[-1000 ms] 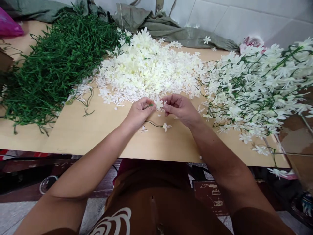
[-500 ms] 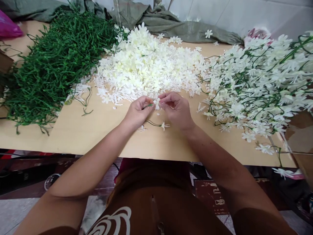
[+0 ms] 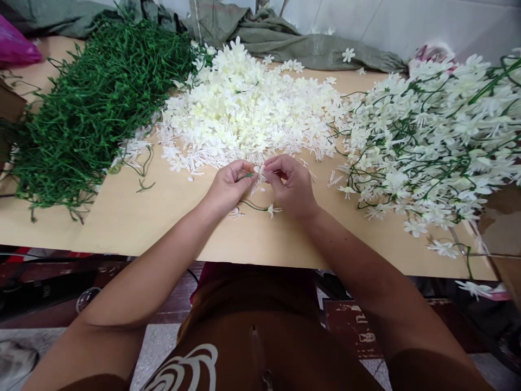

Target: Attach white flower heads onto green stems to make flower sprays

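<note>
My left hand [image 3: 228, 187] pinches a thin green stem [image 3: 246, 175] above the wooden table [image 3: 171, 217]. My right hand [image 3: 291, 184] pinches a small white flower head [image 3: 259, 171] at the tip of that stem; both hands meet over the table's middle. A branch of the same stem with one white flower [image 3: 272, 209] hangs down below the hands. Just beyond my fingers lies a large pile of loose white flower heads [image 3: 248, 108].
A heap of bare green stems [image 3: 89, 103] covers the left of the table. Stems with white flowers on them [image 3: 431, 141] are piled at the right. Grey-green sacking [image 3: 277, 41] lies along the back by a tiled wall. A pink bag [image 3: 16, 46] sits far left.
My hands have stayed together at the table's middle, shifting slightly left. The white flower head has turned between my right fingertips against the stem tip.
</note>
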Motion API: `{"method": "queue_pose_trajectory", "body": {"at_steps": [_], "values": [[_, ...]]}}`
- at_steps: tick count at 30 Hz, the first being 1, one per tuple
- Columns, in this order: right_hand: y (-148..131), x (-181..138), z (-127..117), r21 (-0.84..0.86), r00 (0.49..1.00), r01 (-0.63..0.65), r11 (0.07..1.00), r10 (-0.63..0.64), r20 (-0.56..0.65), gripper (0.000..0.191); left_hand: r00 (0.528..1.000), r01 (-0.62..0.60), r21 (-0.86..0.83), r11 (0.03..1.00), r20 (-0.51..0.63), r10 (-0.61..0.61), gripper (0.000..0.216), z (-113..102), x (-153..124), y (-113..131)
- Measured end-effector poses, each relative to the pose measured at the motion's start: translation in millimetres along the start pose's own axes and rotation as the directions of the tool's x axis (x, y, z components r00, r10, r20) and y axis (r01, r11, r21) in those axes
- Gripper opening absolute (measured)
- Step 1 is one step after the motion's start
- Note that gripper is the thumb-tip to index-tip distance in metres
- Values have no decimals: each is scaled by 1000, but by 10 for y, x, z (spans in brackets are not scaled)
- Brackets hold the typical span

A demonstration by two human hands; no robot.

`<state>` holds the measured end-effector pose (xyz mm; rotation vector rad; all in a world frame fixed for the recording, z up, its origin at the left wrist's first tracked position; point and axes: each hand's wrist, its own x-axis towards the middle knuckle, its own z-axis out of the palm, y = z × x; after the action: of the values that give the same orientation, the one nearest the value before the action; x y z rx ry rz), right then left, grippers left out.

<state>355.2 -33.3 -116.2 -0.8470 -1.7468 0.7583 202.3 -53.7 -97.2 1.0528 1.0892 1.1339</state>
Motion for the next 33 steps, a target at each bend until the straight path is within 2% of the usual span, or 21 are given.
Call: {"method": "queue_pose_trajectory", "body": {"at_steps": [3,5,13,19,22,25,30,33], "values": [[-8,-8,-9,-135,985,174,975,-174,8,13,1000,-4,-39,999,-5,4,28,3,-6,13],[-15,-8,-15,-154,980,198,968,-199,9,14,1000,1,-69,998,11,-1,31,2,-8,19],[5,-6,7,50,996,32,998,-28,-87,10,994,82,-134,988,82,-71,42,-22,-7,34],[-2,-35,27,46,995,-99,994,100,-26,7,989,116,-148,982,111,-100,43,-52,-4,52],[-5,-39,25,23,993,-122,992,122,3,9,987,135,-149,980,111,-119,44,-50,-10,75],[-12,-30,17,-20,998,-68,997,69,14,9,986,144,-153,978,107,-129,44,-48,-18,102],[-18,-10,10,-142,993,119,983,-120,0,13,985,143,-148,979,113,-127,42,-67,-19,108],[1,1,0,-116,993,108,987,-112,-25,13,987,124,-141,982,117,-108,38,-77,-13,91]]}}
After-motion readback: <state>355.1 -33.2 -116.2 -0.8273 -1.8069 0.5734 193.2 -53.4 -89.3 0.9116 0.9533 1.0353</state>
